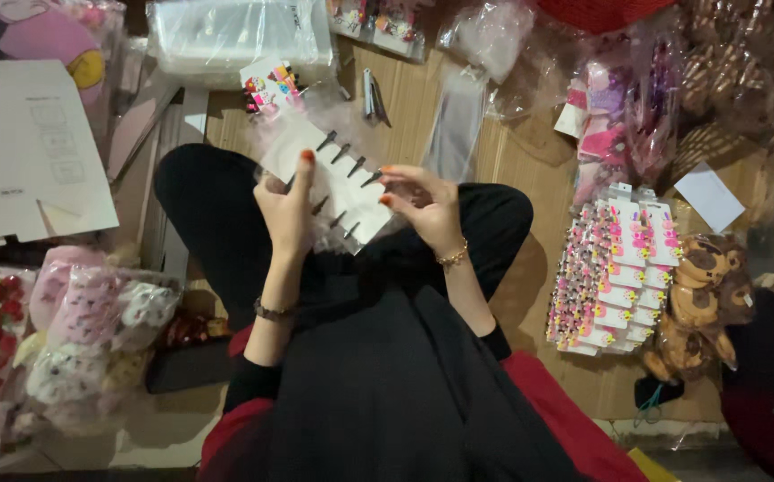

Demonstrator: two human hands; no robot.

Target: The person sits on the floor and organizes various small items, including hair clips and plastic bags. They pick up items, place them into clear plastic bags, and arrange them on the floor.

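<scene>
L hand [284, 210] pinches white clip card [338, 183] by left edge, over lap. R hand [423, 205], fingertips pinched on card's right side at dark clips [351, 165]. Keep card flat, steady w/ L; work one clip at a time, don't bend card.

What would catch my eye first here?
At centre, both hands, left hand and right hand, hold a white card with dark hair clips in a clear bag. To the right lies a stack of pink clip cards; bagged plush items sit at lower left.
</scene>
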